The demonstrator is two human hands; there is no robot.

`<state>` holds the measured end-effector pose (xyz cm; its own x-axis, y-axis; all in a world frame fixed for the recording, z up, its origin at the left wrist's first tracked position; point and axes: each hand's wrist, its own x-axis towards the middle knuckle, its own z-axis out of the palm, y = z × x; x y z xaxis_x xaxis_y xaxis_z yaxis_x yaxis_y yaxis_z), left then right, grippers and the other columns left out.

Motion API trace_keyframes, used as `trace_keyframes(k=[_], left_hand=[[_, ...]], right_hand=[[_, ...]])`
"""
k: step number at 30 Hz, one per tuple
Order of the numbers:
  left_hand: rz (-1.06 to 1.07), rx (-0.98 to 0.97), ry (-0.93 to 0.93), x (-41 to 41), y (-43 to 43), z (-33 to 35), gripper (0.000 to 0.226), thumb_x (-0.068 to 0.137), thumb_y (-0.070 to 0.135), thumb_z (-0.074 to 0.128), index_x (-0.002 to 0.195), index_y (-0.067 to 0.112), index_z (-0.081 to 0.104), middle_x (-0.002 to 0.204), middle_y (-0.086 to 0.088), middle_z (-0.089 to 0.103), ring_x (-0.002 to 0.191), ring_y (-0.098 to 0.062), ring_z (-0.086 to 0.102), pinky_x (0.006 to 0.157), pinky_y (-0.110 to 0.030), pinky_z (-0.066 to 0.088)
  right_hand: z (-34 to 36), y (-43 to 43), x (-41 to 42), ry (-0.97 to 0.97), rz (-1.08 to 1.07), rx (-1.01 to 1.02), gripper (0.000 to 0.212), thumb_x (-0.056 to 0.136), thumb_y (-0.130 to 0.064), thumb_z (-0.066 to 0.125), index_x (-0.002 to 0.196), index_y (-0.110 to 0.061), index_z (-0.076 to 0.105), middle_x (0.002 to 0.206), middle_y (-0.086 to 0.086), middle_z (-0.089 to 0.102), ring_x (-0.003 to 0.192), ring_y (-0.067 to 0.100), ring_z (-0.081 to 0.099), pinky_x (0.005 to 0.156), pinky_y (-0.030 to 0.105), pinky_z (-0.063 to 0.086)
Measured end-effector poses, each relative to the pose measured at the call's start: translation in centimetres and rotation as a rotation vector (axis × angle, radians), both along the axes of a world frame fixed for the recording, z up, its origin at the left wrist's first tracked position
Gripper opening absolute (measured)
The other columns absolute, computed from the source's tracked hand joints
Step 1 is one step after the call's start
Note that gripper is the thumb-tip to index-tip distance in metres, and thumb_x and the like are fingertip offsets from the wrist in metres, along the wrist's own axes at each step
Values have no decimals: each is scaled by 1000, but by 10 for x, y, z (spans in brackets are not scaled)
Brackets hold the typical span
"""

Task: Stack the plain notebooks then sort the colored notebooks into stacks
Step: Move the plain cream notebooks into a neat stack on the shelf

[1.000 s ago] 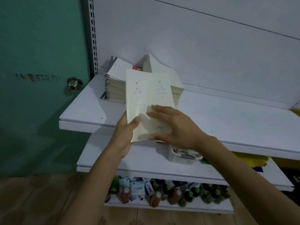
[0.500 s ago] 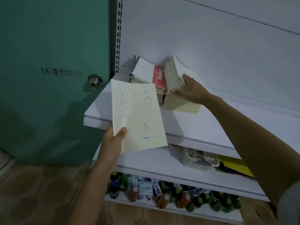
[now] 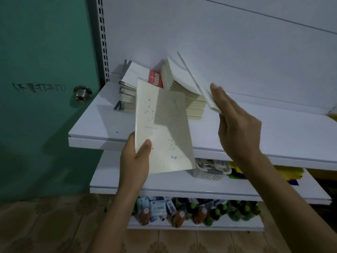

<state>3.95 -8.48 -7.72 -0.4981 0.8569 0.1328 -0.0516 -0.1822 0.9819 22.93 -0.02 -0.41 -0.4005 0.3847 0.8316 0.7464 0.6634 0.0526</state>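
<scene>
**A:** How much of the job is done?

**B:** Not much, it seems. Two messy heaps of pale notebooks are seen on the top white shelf point(image 3: 102, 125): the left pile point(image 3: 127, 94) and the right pile point(image 3: 184, 92). A small red notebook point(image 3: 155, 78) is stuck between them, so nothing is sorted by colour yet. No neat stack is seen.

**A:** What is left?

**B:** The plain ones must be squared up into one stack. Then the coloured ones must be sorted. Most of the work is thought to be left.

**A:** Where are the notebooks that are held?

**B:** A flat cream notebook with little blue star dots point(image 3: 164, 128) is held in front of the shelf edge. Its bottom left corner is pinched by the left hand point(image 3: 135, 161), with the thumb on the cover and the fingers hidden behind. A thin white notebook point(image 3: 197, 83) is held up, tilted, over the right pile. Its low end is pinched by the right hand point(image 3: 237, 125). The fingers lie almost straight along it, and the thumb is hidden.

**A:** Are the two touching?

**B:** No, they are held apart.
</scene>
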Motion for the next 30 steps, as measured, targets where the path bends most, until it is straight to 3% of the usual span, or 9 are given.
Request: trace_keyframes(k=[5,8,13,18,20,23,25,28,30], left_hand=[[-102,69,-24,60,-14,17,22,97,13,50,104,32,58,95,12,68,83,2,65,64,-11,49],[-182,80,-21,100,-27,17,19,99,24,42,105,31,59,95,12,69,89,0,65,70,-13,51],[-439,-14,-142,173,-57,11,40,83,48,43,110,23,59,94,10,72,90,-6,67,71,-19,52],[-585,-65,-209,246,-83,5,39,80,32,67,117,22,59,108,1,71,102,-17,66,78,-29,54],[-609,-64,-197,274,-90,1,27,83,22,63,109,27,61,106,3,71,103,-17,65,84,-34,53],[-622,-36,-138,306,-93,0,24,91,10,56,106,28,60,100,8,72,97,-12,66,84,-34,52],[-626,-24,-148,324,-92,-1,26,93,8,53,109,28,58,97,12,71,94,-7,66,80,-28,53],[-655,-31,-173,355,-85,-1,27,94,8,51,114,25,57,102,11,69,96,-6,65,83,-26,53],[-677,-41,-199,373,-77,-2,29,94,8,51,119,21,55,108,7,68,99,-8,65,81,-25,53]], right_hand=[[-49,-78,24,10,-63,-30,39,101,-15,42,140,-20,43,130,14,59,109,25,65,71,37,58],[-75,-109,45,77,-112,-199,60,90,2,50,143,-26,39,136,12,55,124,28,54,83,45,55],[-99,-159,104,79,-109,-452,50,98,-23,34,147,-25,25,152,14,32,140,34,31,107,53,35],[-105,-196,181,152,-76,-559,53,101,-48,15,149,-26,24,159,4,17,148,21,8,116,52,15],[-104,-206,208,372,29,-644,48,101,-41,22,143,-25,39,156,3,26,147,16,13,117,49,18],[-93,-216,249,1017,169,-797,44,99,-34,32,119,-13,65,133,2,58,132,8,44,108,27,37],[-87,-219,277,1316,20,-727,40,101,-30,35,113,-9,68,114,-5,68,112,4,60,94,22,46],[-93,-209,330,1408,-210,-802,39,98,-40,46,129,-18,57,123,-5,62,114,9,58,94,34,49],[-93,-203,356,1481,-134,-1023,59,87,-57,55,133,-21,53,130,3,59,117,22,58,96,45,50]])
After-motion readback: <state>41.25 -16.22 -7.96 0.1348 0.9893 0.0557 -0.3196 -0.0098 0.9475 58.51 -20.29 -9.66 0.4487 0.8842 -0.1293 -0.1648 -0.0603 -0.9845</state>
